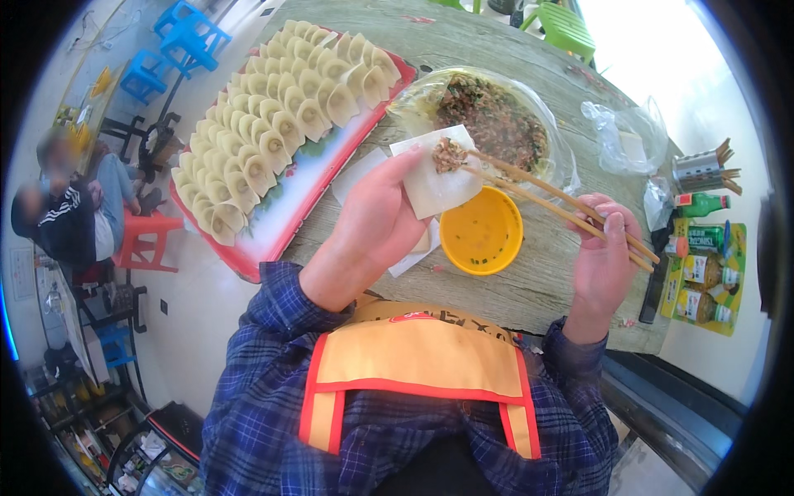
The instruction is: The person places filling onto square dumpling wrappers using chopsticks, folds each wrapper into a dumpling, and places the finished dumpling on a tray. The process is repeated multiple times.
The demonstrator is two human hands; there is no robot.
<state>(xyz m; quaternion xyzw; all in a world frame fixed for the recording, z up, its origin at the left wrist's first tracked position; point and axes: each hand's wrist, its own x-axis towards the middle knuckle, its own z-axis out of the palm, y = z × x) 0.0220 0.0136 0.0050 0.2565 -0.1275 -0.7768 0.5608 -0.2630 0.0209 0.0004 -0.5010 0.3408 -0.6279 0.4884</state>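
Observation:
A square dough wrapper [443,189] lies across my left hand [381,201], held at its edge by the thumb. On the wrapper sits a small lump of minced filling [448,155]. My right hand [602,251] grips a pair of wooden chopsticks [546,201], whose tips touch the lump. Behind the wrapper is a wide bowl of meat and greens filling [490,124], lined with clear plastic. A yellow bowl [481,230] of liquid with green bits stands below the chopsticks. More pale wrappers [419,248] lie partly hidden under my left hand.
A red-rimmed tray [316,186] at the left holds rows of folded dumplings [273,118]. To the right are a plastic bag [626,136], a metal chopstick holder [698,170] and a green bottle [704,204]. Two seated people [68,211] and blue stools [189,43] are beyond the table.

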